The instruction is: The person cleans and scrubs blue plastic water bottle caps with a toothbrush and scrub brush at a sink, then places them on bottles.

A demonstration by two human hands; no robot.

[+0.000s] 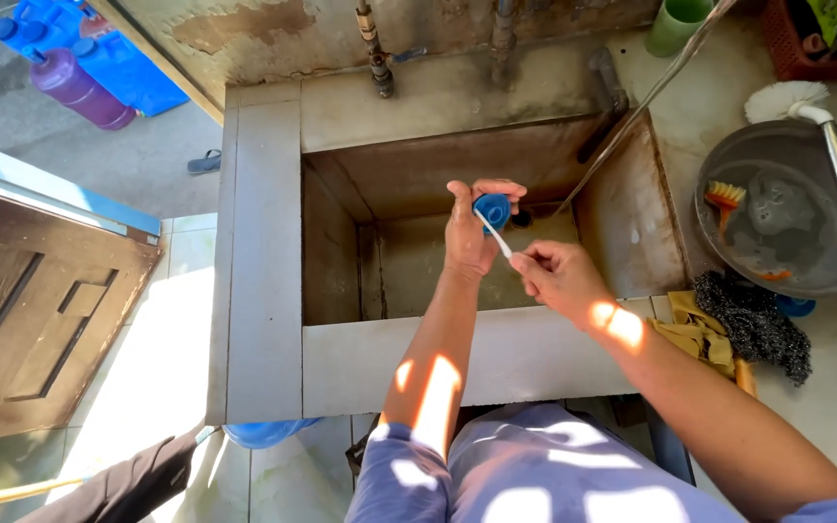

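Blue cap (492, 209); white stick (496, 236); grey sink (263, 252); green cup (675, 24); purple bottle (77, 87); yellow cloth (695, 334); black scourer (756, 324).

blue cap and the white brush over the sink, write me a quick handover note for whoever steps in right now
Left hand: holds the small blue cap over the concrete sink.
Right hand: grips a thin white brush, its tip at the cap.
Nearby: metal basin with an orange brush to the right, dark scouring pad and yellow cloth on the counter.
Done: cap and brush in hand, brush tip against the cap.
Left: whether the cap is clean cannot be told; it is not yet set down.
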